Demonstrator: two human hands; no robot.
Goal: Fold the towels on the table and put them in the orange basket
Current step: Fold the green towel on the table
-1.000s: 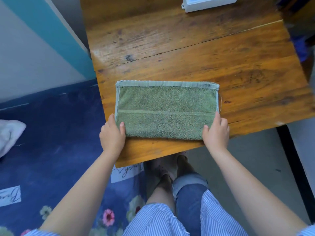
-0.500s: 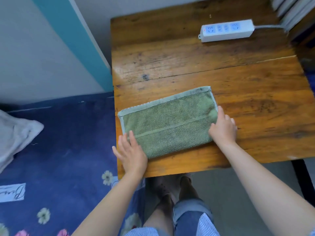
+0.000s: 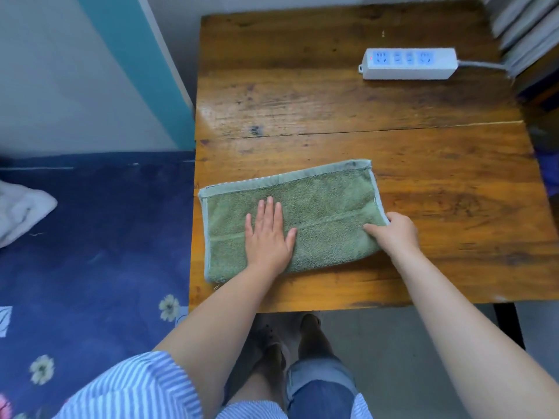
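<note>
One green towel (image 3: 317,213) lies folded on the table (image 3: 332,101), no basket visible.

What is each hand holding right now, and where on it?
The right hand pinches the green towel at its right edge. The left hand holds nothing, pressing flat on it.

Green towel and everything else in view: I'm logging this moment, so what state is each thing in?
green towel: folded, flat on the table
left hand: open, pressing flat on the towel
right hand: pinching the towel's right edge
power strip: lying flat, sockets empty
white cloth: crumpled
</note>
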